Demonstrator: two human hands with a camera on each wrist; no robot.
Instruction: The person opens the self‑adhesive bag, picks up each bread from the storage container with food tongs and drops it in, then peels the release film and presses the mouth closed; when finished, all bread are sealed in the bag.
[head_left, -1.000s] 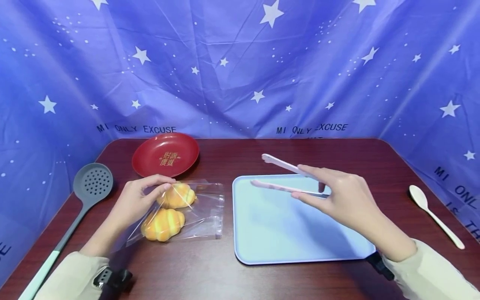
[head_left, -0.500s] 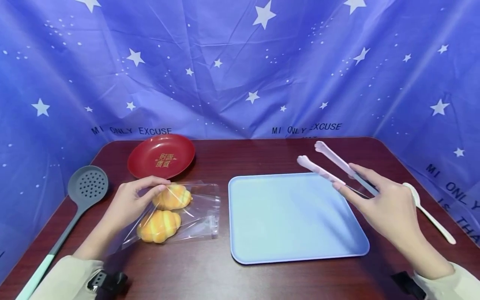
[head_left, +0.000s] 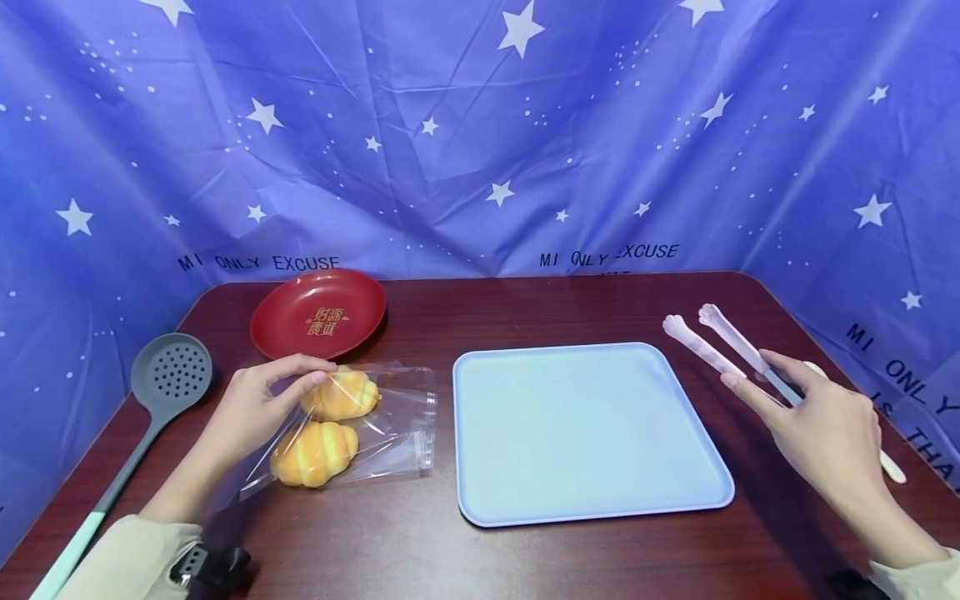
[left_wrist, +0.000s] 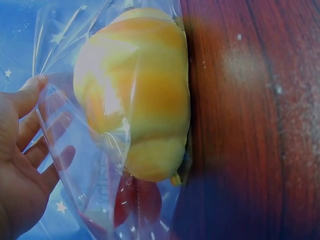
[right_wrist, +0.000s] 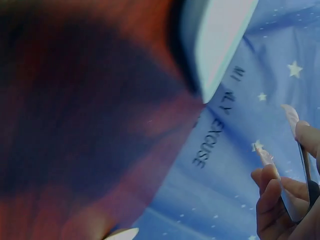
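Note:
With thumb and fingertips my left hand pinches the edge of a clear plastic bag. Two striped golden bread rolls lie inside it, a far roll and a near roll. The left wrist view shows one roll large through the film, with the thumb at the bag's edge. On the right, my right hand grips a pair of tongs with pinkish-white tips, their two arms apart and nothing between them. The tongs stand right of the light blue tray.
A red plate with gold characters sits at the back left. A grey slotted skimmer with a mint handle lies along the left edge. The white spoon is partly hidden behind my right hand. A starry blue curtain surrounds the table.
My right hand has carried the tongs from over the tray to the right, near the white spoon. The left hand keeps its pinch on the bag.

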